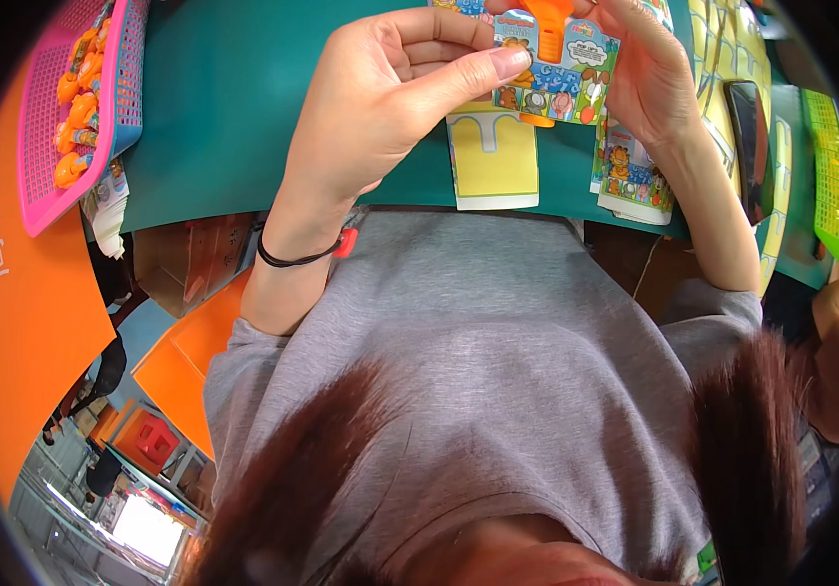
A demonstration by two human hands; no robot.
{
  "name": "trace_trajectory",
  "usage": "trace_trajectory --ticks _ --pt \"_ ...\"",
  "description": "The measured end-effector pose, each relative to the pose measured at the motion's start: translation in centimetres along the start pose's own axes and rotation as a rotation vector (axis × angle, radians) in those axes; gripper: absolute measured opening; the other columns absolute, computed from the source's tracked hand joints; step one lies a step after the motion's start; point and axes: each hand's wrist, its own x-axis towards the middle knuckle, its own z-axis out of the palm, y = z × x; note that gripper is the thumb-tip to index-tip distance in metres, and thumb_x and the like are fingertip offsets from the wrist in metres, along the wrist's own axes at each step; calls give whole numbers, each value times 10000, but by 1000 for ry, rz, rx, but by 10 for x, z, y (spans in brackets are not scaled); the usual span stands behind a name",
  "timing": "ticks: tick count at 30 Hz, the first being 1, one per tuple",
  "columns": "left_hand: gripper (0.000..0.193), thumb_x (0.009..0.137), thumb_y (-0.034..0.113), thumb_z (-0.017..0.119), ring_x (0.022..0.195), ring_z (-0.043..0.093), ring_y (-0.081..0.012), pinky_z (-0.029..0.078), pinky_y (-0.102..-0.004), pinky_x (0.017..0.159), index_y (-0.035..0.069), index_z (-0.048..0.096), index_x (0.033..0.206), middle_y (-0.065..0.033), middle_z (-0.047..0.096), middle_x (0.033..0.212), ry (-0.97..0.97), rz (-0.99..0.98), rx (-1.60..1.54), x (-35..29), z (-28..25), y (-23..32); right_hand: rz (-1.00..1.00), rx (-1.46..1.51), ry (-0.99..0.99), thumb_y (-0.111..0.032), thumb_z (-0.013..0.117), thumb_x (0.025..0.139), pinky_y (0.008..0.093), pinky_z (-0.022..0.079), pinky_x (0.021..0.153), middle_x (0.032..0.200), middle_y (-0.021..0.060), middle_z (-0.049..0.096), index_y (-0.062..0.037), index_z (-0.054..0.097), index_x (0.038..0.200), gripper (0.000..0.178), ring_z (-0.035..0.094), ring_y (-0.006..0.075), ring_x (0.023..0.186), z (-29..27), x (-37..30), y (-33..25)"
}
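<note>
At the top of the head view, my two hands hold a printed cartoon card (pixel 576 93) with an orange plastic toy (pixel 550 34) set against its upper middle. My left hand (pixel 371 107) pinches the card's left side, its thumb flat on the front. My right hand (pixel 654 93) curls round the right side; some of its fingers run behind the card or past the top edge. An orange tip (pixel 537 121) shows under the card. Below lies a yellow card (pixel 494 171) with a pale outline, and a stack of printed cards (pixel 639 181) sits under my right wrist.
A pink basket (pixel 39 186) with several orange toys stands at the left of the green table (pixel 214 127). On the right are yellow sheets (pixel 717 44), a dark phone (pixel 750 146) and a green basket (pixel 830 176). Another person's arm (pixel 838 352) shows at the far right.
</note>
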Motion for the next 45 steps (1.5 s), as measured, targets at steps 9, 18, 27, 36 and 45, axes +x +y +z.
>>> trace_trajectory --ticks 9,18,27,36,45 --pt "268 888 171 724 905 677 -144 518 -276 842 -36 678 1052 -105 717 970 19 2 12 0 2 2 4 16 -24 -399 629 926 390 525 977 1259 214 604 0 450 1383 633 632 266 1128 0 1 1" --pt "251 880 156 736 899 685 -146 529 -269 823 -37 675 1029 -110 718 960 70 4 9 -3 6 0 27 10 -30 -410 617 931 392 532 967 1251 220 607 6 454 1378 632 634 276 1122 -1 1 1" --pt "262 853 94 762 908 693 -162 547 -279 848 -57 653 1038 -133 712 975 87 39 33 -3 10 -1 39 -37 -14 -420 616 931 394 528 971 1239 224 616 5 477 1360 620 640 276 1117 1 1 -1" --pt "360 796 -8 786 925 709 -204 581 -285 836 -67 581 1086 -171 695 993 142 64 41 -8 25 0 -49 0 -36 -301 580 979 372 531 966 1259 189 600 -25 420 1406 533 621 267 1155 7 -1 0" --pt "747 757 43 835 888 682 -175 542 -258 793 -13 384 1349 -155 691 976 102 459 -38 13 12 -18 -41 33 13 -158 607 977 289 519 902 1221 88 599 -65 497 1237 297 619 145 1074 -5 10 23"
